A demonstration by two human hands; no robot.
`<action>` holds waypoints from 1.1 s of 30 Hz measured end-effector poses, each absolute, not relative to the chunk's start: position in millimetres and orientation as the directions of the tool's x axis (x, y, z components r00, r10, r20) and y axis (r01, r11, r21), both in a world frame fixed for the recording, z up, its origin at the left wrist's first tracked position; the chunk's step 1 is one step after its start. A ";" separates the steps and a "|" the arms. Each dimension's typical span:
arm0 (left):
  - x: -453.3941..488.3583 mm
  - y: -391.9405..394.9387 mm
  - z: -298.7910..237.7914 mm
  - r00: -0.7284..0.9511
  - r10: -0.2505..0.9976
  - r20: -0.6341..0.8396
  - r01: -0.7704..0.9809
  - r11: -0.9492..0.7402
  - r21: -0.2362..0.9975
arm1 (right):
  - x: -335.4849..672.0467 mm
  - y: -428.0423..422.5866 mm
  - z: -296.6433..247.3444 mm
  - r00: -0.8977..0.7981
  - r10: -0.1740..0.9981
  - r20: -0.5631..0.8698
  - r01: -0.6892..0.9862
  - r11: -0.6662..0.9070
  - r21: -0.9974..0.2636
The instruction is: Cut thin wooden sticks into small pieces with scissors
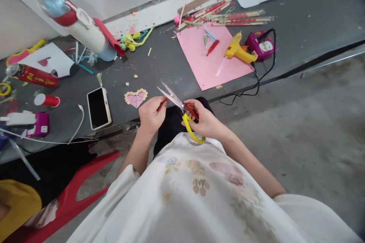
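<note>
Scissors (174,99) with yellow and red on their handles are in my right hand (205,118), above my lap at the table's front edge. Their blades are slightly parted and point up to the left; a tiny pale speck shows near them. Close to the blades, my left hand (153,113) is closed in a pinch. What its fingertips hold, if anything, is too small to make out. Beyond my left hand, a pink heart (136,99) edged with small pale pieces lies on the dark table (162,60). Two small pale pieces (135,76) lie behind it.
A phone (98,108), red thread spool (47,100), red can (35,76) and bottle (85,30) stand or lie leftward. On the right, a yellow glue gun (239,50) rests on pink paper (196,60), its cord hanging over the edge. Wrapped sticks (242,19) lie behind.
</note>
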State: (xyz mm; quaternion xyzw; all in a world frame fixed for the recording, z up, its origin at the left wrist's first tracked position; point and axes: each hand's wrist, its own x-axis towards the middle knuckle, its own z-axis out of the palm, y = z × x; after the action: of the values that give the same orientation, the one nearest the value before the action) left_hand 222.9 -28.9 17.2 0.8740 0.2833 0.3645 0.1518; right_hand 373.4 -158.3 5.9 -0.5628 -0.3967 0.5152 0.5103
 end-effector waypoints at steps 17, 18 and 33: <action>222.3 -32.9 22.3 0.623 0.698 0.353 0.427 -0.682 0.594 | 374.2 -159.1 21.9 0.159 0.980 -0.116 0.263 -0.156 -0.952; 222.6 -33.0 22.5 0.624 0.701 0.345 0.430 -0.677 0.598 | 374.4 -159.2 21.8 0.158 0.980 -0.118 0.261 -0.157 -0.952; 223.3 -34.8 20.2 0.627 0.706 0.329 0.442 -0.670 0.597 | 373.3 -157.3 17.8 0.163 0.980 -0.117 0.212 -0.150 -0.966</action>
State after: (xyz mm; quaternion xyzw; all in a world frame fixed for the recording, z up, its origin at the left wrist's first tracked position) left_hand 223.3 -34.8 20.2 0.8701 0.3299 0.2790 0.2372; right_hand 373.3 -157.3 17.8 -0.6217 -0.4792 0.4344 0.4417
